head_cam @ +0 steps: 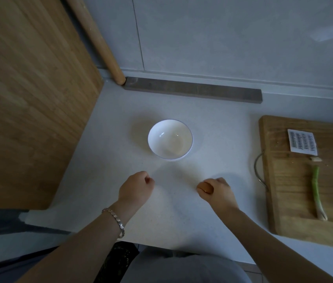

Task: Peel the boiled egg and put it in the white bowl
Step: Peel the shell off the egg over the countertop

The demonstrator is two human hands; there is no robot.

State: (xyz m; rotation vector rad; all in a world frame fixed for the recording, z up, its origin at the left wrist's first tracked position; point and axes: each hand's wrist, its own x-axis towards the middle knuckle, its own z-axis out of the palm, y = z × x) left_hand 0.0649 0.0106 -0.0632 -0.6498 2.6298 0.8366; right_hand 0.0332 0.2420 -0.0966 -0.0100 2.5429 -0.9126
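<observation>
Brown shell covers all that shows of the egg (pixel 204 187), so peeling seems not begun. The right hand (pixel 216 194) is curled around it, low over the counter (pixel 104 180); the palm hides most of the egg, so cracks cannot be judged. The left hand (pixel 136 189), loosely fisted, holds nothing visible. Beyond both hands, the white bowl (pixel 170 139) looks empty.

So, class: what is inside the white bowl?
The white bowl holds nothing visible: only its glossy inner surface shows. The egg is in the right hand, brown shell on.
</observation>
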